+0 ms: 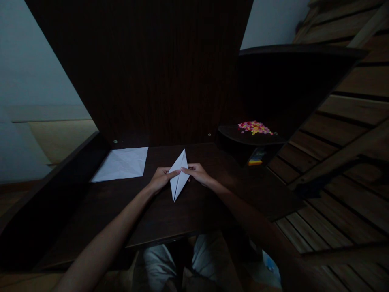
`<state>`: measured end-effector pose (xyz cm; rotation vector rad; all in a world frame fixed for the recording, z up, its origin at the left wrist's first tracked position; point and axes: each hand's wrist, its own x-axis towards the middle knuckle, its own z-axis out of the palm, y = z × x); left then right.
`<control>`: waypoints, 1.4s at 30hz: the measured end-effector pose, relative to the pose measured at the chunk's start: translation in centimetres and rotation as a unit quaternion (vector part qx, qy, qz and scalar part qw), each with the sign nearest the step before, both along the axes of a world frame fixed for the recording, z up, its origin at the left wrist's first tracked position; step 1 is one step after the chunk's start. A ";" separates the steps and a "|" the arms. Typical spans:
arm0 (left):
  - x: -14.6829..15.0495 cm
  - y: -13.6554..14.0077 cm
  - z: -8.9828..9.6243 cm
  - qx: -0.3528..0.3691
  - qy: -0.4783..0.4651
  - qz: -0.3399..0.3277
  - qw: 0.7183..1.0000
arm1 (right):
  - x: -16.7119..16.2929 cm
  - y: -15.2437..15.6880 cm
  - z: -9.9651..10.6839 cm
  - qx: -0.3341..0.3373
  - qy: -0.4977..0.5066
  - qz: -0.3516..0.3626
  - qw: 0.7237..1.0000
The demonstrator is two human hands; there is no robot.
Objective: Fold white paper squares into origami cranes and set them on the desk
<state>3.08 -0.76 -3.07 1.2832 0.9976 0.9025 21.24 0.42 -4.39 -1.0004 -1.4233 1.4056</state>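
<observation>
A folded sheet of white paper (178, 184), shaped like a narrow diamond with a split down its lower middle, is held just over the dark desk. My left hand (160, 178) pinches its left side, thumb on top and fingers partly hidden beneath. On the opposite side my right hand (199, 174) grips it the same way, the two thumbs almost meeting at the centre. One point of the diamond faces away from me, the other toward me.
A creased white paper sheet (124, 164) lies flat at the desk's left. Small pink and yellow pieces (255, 127) are heaped on a corner shelf (234, 134) at right. Below them sits a small colourful box (255, 157). A raised side panel (54, 186) borders the left.
</observation>
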 end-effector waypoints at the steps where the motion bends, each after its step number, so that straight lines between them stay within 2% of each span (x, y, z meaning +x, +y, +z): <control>1: 0.0 -0.1 0.1 -0.002 0.003 -0.003 1.000 | 0.0 0.0 0.0 -0.009 0.005 -0.002 1.000; 6: 0.2 -0.4 0.5 -0.005 0.023 -0.009 1.000 | 0.1 0.0 -0.1 -0.036 0.016 0.008 0.999; 14: 0.3 0.2 -0.5 -0.023 -0.010 -0.017 1.000 | 0.1 0.2 0.0 -0.036 0.023 -0.013 0.999; 20: 0.4 0.3 -0.3 -0.060 -0.068 -0.006 0.996 | 0.3 0.5 -0.3 0.001 0.039 -0.053 0.998; 23: 0.3 0.6 -0.1 -0.094 -0.095 -0.044 0.990 | 0.3 0.6 -0.4 0.023 0.046 -0.079 0.995; 25: 0.2 0.7 0.0 -0.101 -0.094 -0.067 0.988 | 0.3 0.6 -0.4 0.046 0.045 -0.079 0.995; 30: 0.4 0.5 0.1 -0.100 -0.096 -0.055 0.989 | 0.3 0.6 -0.3 0.126 0.007 -0.053 0.991; 36: 0.6 0.3 0.2 -0.114 -0.145 -0.051 0.982 | 0.3 0.3 -0.1 0.123 -0.030 -0.056 0.990; 42: 0.6 0.3 -0.1 -0.128 -0.181 -0.045 0.974 | 0.3 0.3 -0.2 0.150 -0.045 -0.074 0.985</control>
